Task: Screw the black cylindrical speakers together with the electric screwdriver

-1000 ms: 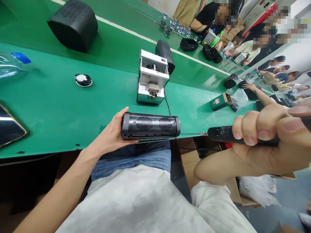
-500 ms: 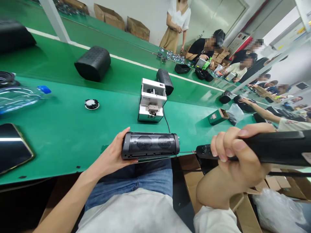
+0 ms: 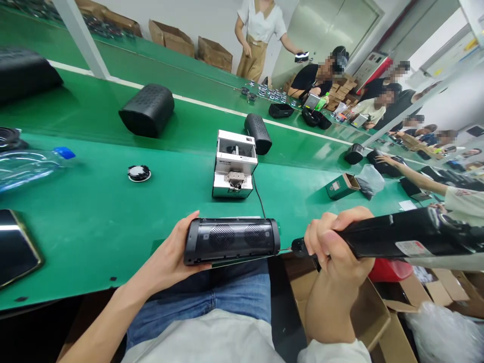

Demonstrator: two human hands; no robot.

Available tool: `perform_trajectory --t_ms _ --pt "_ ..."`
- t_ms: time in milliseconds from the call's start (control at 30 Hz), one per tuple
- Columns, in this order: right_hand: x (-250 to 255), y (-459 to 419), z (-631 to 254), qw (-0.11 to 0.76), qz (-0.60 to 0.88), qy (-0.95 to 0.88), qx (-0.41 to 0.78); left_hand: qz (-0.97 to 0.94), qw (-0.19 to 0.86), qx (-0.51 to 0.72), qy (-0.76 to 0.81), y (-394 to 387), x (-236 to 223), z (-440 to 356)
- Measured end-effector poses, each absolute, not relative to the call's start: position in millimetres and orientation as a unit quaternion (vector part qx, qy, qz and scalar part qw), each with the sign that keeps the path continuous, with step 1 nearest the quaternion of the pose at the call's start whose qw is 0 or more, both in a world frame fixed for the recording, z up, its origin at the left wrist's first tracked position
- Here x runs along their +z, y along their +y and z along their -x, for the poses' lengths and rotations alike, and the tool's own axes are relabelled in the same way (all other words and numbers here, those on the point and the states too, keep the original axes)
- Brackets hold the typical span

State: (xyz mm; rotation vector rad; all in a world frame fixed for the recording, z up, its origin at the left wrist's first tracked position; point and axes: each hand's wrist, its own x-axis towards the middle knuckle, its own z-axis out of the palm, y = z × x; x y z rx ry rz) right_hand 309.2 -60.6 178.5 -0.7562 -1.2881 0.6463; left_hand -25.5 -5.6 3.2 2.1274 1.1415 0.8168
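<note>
My left hand (image 3: 177,252) grips the left end of a black speaker housing (image 3: 232,242), which lies lengthwise at the bench's near edge with two round perforated patches facing up. Wrapped round a black electric screwdriver (image 3: 393,237), my right hand (image 3: 333,242) holds it level to the right of the housing. The screwdriver's thin bit points left and meets the housing's right end; whether a screw sits there is too small to tell. Behind the housing stands a white screw feeder (image 3: 235,164) with a metal outlet at its front.
On the green bench (image 3: 94,232) are a small round part (image 3: 139,173), a clear bottle (image 3: 30,166), a phone (image 3: 17,247) and a green box (image 3: 342,186). Black speakers (image 3: 147,111) stand on the strip behind. Cartons (image 3: 378,312) are below right. Co-workers sit along the line.
The screwdriver has moved left with my right hand, bringing its bit closer to the housing's right end. My left hand keeps its hold. A person standing behind now stretches out an arm with an object.
</note>
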Motion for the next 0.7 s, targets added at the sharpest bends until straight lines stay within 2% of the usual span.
perform_trajectory --t_ms 400,500,700 --pt "180.5 -54.7 -311.2 0.679 0.322 -0.583 0.31 -0.796 0.303 0.319 0.415 -4.3 2.4 22.6" --pt "197.1 -57.3 -310.2 0.67 0.325 -0.589 0.312 -0.789 0.315 0.319 0.42 -3.8 3.5 21.8" --pt "253.5 -81.0 -303.6 0.711 0.316 -0.574 0.256 -0.773 0.35 0.321 0.421 -7.1 15.3 19.5"
